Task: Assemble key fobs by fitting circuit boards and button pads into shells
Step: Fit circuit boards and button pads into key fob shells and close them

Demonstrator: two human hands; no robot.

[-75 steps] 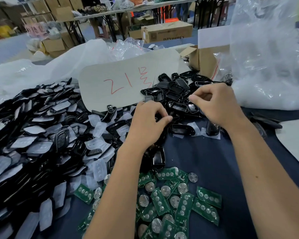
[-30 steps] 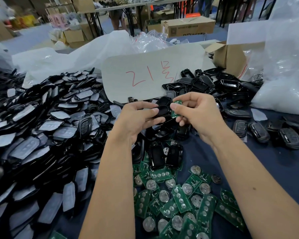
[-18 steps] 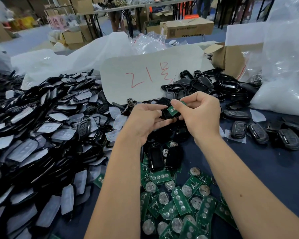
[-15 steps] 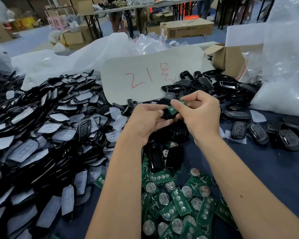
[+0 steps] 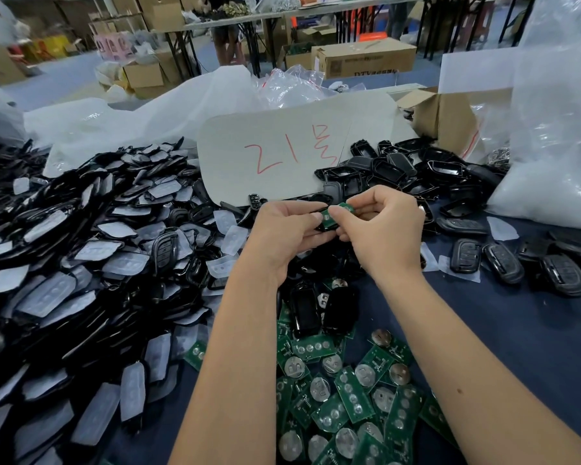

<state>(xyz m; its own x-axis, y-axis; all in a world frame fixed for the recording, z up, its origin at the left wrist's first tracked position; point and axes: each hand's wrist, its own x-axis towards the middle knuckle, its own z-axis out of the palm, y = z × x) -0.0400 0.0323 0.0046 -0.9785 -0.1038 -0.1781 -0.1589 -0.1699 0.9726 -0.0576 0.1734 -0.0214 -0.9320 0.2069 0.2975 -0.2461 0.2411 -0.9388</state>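
Left hand (image 5: 284, 229) is curled around a black fob shell (image 5: 322, 226), right hand (image 5: 379, 226) pinching a green circuit board (image 5: 336, 212) by its edges right over it. Board's probably light and stiff, so grab the edges, not the contacts. Spare boards (image 5: 346, 391) are heaped on the blue table (image 5: 517, 330) below, padded shells (image 5: 81, 263) piled left.

Small black plastic shell (image 5: 319, 226) mostly hidden inside the left hand (image 5: 284, 234); only a dark edge shows below the fingers. Small green circuit board (image 5: 336, 213) partly covered by the right hand (image 5: 383, 229) thumb and fingertips; whether it sits in the shell cannot be told. Heap of black shells with pale button pads (image 5: 64, 280) cut off by left and bottom edges. Pile of green circuit boards (image 5: 342, 397) cut off at bottom edge. Print on brown cardboard box (image 5: 363, 60) too blurred to read.
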